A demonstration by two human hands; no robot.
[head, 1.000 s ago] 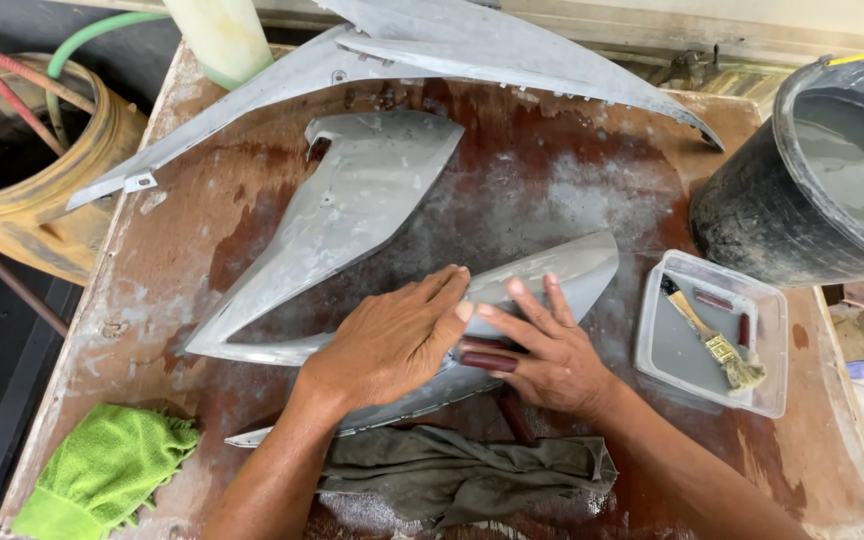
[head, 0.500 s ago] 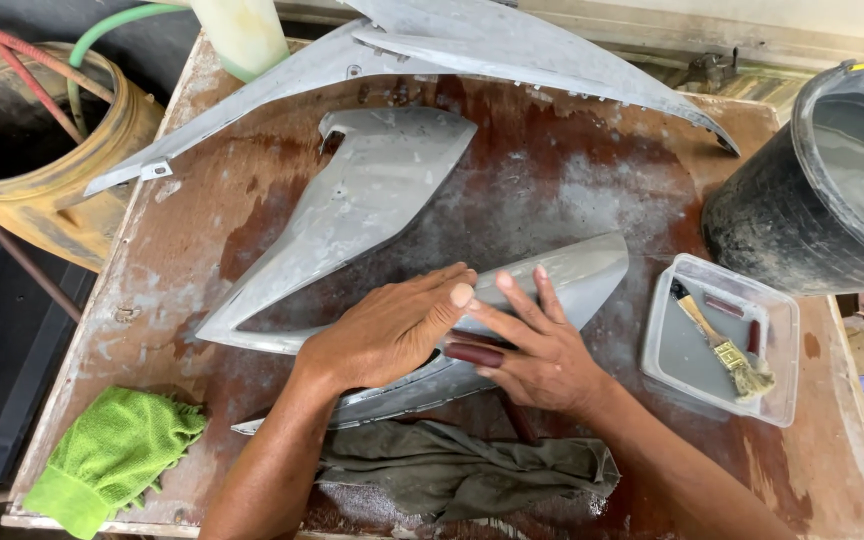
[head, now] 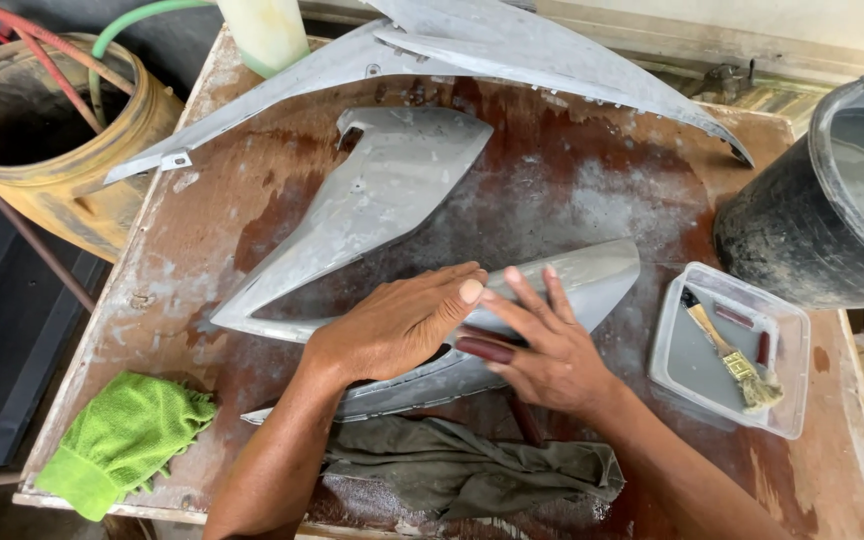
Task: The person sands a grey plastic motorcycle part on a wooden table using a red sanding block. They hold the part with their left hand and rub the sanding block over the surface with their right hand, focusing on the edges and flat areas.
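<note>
Stained wooden bench (head: 572, 180): my left hand (head: 397, 325) and right hand (head: 542, 345) lie flat, fingers spread, on grey fairing panel (head: 592, 275), unmoved since before; green cloth (head: 122, 440) nearby.

Single head view, looking steeply down, close over wooden table (head: 552, 190); no second view.

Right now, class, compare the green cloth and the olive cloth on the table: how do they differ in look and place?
The green cloth is bright and fuzzy; the olive cloth is dull and smooth-woven. The green cloth lies alone at the table's near left corner; the olive cloth lies at the near edge, below both hands, beside the grey panel that they press. The olive cloth spreads wider. Both are crumpled.
</note>
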